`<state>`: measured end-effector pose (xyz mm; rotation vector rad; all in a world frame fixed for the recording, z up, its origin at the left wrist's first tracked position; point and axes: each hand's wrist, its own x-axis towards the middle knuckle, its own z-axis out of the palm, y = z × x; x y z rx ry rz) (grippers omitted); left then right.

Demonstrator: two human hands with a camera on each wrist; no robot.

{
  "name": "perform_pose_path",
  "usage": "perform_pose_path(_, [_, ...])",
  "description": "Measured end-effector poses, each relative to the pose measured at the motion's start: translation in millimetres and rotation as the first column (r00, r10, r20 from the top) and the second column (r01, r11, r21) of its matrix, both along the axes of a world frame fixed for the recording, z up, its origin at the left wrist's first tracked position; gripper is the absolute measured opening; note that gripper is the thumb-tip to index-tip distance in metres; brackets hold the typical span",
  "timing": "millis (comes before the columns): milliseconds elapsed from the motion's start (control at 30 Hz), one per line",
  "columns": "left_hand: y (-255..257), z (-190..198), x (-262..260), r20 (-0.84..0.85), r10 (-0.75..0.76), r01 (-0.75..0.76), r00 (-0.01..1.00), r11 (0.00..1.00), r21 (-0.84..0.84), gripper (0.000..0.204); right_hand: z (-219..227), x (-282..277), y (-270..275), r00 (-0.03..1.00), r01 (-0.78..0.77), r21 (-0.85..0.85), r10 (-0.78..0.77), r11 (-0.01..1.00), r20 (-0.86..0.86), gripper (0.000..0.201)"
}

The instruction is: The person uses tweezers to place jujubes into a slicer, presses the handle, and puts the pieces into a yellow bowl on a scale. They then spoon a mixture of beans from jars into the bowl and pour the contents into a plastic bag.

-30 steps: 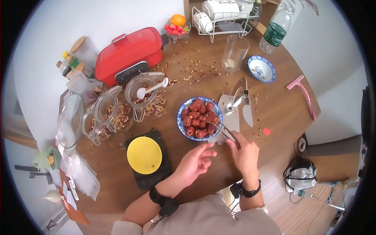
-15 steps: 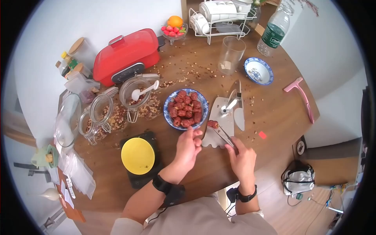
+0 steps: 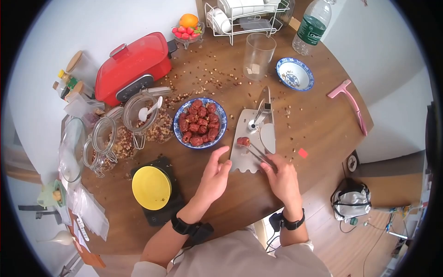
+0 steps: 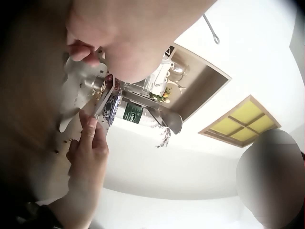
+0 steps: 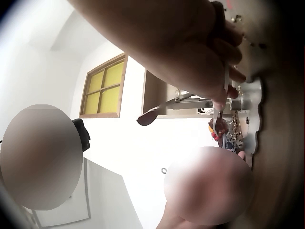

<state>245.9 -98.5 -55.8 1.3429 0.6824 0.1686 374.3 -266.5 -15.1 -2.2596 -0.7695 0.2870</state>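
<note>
My right hand (image 3: 282, 179) grips metal tweezers (image 3: 256, 154), whose tips hold one red date (image 3: 243, 141) over the grey metal plate (image 3: 244, 159) with a lever device (image 3: 258, 121). My left hand (image 3: 215, 177), fingers loosely bent with nothing held, is left of the plate and below the blue-patterned bowl (image 3: 181, 136) of red dates. In the left wrist view my right hand (image 4: 90, 148) pinches the tweezers (image 4: 106, 98). The right wrist view shows the date (image 5: 220, 126) at the tweezers' tips.
Left: a yellow bowl (image 3: 151, 188) on a black scale (image 3: 177, 194), open glass jars (image 3: 105, 134) and a red cooker (image 3: 134, 64). Behind: a clear cup (image 3: 259, 55), a small patterned bowl (image 3: 295, 74) and a bottle (image 3: 312, 28). A pink tool (image 3: 354, 106) lies right; crumbs are scattered about.
The tweezers have lifted a date out of the bowl and carried it over the metal plate. My left hand touched the bowl's rim, then came away; the bowl sits farther left of the plate.
</note>
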Motion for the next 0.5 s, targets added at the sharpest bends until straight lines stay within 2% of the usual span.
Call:
perform_pose_path(67, [0,8,1,0.021,-0.041,0.042,0.999,0.998,-0.049,0.039,-7,-2,1,0.999,-0.02,0.034,0.021,0.999,-0.033,0.026])
perform_pose_path(167, [1,25,-1,0.014,-0.024,0.027,1.0,0.981,-0.193,0.034,-11,-2,2,0.976,0.032,0.141,0.0,0.989,-0.218,0.026])
perform_pose_path(300, [3,24,-9,-0.028,-0.005,-0.005,1.0,0.944,-0.329,0.031,-4,-7,3,0.971,-0.012,0.102,0.036,0.995,-0.237,0.025])
perform_pose_path(367, [2,31,-18,-0.063,0.004,-0.024,0.998,0.947,-0.32,0.031,3,-9,3,0.956,-0.046,0.057,0.06,0.997,-0.286,0.025])
perform_pose_path(500, [-4,28,-45,-0.081,-0.029,0.011,0.996,0.976,-0.216,0.031,3,-18,3,0.966,-0.136,0.08,0.15,0.988,-0.21,0.027])
